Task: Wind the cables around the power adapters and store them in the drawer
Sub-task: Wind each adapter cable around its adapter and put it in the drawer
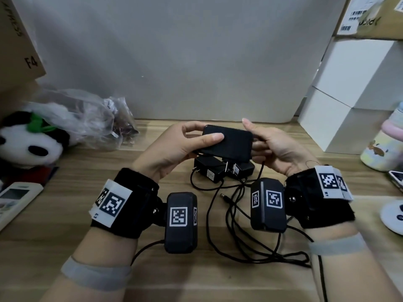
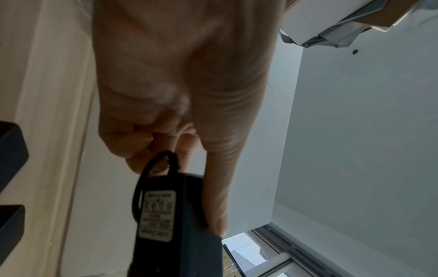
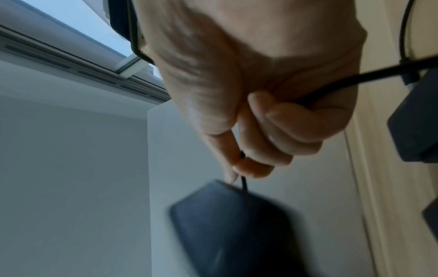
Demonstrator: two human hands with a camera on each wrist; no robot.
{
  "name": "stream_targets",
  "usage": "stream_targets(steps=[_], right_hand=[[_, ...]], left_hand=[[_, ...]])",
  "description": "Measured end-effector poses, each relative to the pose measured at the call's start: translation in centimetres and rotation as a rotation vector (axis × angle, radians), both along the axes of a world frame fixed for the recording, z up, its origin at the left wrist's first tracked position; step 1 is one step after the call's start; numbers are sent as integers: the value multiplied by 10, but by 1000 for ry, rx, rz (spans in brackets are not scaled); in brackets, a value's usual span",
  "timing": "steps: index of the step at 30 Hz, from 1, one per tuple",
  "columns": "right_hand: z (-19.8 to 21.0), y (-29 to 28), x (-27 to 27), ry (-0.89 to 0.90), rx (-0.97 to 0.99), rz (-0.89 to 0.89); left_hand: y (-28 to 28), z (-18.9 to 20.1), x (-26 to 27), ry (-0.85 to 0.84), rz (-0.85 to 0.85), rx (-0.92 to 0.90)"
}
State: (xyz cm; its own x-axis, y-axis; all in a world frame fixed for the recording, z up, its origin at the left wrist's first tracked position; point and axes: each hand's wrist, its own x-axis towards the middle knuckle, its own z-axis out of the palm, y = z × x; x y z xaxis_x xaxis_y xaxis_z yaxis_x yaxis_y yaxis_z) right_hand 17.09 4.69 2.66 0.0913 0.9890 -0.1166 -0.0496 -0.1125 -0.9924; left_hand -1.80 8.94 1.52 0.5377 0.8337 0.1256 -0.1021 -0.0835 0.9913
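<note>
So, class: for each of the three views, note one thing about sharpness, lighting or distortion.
Head view: evenly lit, held adapter sharp, edges bowed by the wide lens. Left wrist view: left hand dim against the pale wall, adapter label unreadable. Right wrist view: adapter smeared by blur, right hand clearer.

Head view: from above, facing down-forward at held adapter [image 1: 227, 143]. Wrist views: close below, flanking adapter [image 2: 175, 224] [image 3: 234, 228], facing up. Shared: adapter.
</note>
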Motion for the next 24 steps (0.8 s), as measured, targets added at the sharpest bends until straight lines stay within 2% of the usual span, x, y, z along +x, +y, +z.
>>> stream_targets(steps=[3, 7, 14, 18, 24], right_hand=[[8, -2, 1, 9, 46, 40], [12, -2, 3, -12, 100, 144], [4, -3, -7, -185, 146, 237], [2, -5, -9, -312, 150, 270], [1, -8, -10, -334, 119, 384]], left_hand=[[0, -2, 1, 118, 75, 105], [8, -8, 5, 137, 266, 157], [12, -11, 10, -47, 426, 17], [12, -8, 10, -193, 418, -117], [10, -7, 15, -300, 431, -208]])
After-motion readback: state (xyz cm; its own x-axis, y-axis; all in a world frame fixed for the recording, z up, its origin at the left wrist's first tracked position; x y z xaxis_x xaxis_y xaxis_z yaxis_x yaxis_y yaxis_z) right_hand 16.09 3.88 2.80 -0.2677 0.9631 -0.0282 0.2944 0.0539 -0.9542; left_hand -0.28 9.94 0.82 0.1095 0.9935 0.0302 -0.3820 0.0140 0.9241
